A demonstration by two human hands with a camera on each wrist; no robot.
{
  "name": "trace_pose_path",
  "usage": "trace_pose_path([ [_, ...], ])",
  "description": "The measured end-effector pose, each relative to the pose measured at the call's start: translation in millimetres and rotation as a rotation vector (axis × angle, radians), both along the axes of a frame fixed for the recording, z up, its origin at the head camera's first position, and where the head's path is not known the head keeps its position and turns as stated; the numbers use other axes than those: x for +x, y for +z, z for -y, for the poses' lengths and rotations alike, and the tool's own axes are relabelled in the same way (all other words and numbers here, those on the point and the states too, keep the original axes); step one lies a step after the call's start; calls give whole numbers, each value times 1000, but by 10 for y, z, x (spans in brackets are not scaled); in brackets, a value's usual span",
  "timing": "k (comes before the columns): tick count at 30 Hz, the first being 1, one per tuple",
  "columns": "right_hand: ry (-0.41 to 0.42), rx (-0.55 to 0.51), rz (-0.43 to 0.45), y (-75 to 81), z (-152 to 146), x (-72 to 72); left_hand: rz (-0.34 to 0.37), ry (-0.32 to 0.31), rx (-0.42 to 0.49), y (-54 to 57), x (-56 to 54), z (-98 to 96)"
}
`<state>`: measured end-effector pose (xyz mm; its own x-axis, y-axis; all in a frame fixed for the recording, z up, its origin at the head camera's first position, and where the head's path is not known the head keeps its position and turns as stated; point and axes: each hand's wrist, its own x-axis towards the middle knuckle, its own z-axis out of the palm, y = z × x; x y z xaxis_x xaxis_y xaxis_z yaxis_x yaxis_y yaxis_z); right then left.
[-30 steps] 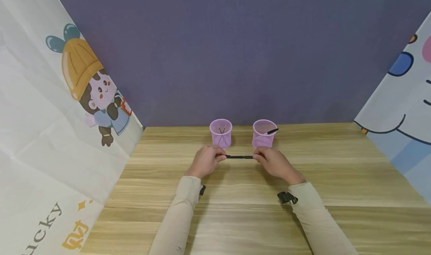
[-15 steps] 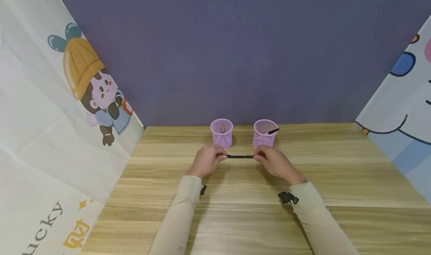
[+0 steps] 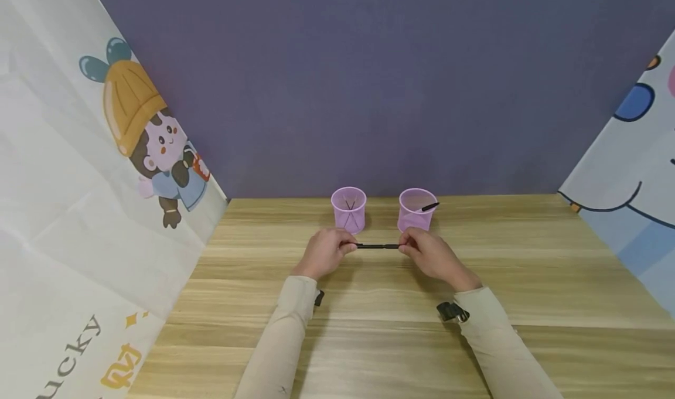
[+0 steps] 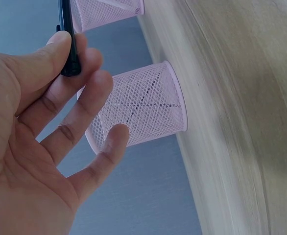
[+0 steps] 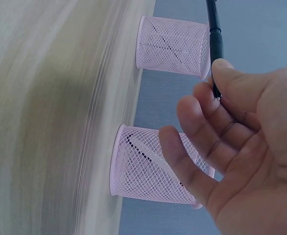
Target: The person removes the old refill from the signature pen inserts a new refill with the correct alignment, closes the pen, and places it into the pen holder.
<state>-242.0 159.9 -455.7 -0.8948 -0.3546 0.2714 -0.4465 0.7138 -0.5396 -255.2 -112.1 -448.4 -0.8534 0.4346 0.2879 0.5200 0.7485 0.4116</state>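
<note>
A slim black pen (image 3: 378,246) is held level between the two hands, above the table in front of two pink mesh cups. My left hand (image 3: 324,252) pinches its clip end between thumb and index finger, the other fingers spread loose in the left wrist view. At the opposite end, the thumb and fingertips of my right hand (image 3: 435,257) pinch the pen near its tip, below the ribbed grip (image 5: 215,41). Thin dark sticks cross inside the left cup (image 3: 340,218). From the right cup (image 3: 408,220) pokes a pen with a black end (image 3: 430,206).
Both cups stand near the back edge of the wood-grain table (image 3: 379,346), before a dark blue-grey wall (image 3: 369,82). White cloths with cartoon prints flank the table at left (image 3: 47,170) and right (image 3: 617,170). A dark strap (image 3: 452,311) is on the right wrist.
The scene sits slightly further right in the head view. Both hands keep the same pinch on the pen.
</note>
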Motion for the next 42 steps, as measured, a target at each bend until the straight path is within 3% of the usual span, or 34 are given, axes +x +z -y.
trace_pose_path([
  [22,-3,-7,-29,7,19,4,-15,6,12,9,10,3],
  [42,12,-31,35,-10,3,0,1,12,6,16,8,6],
])
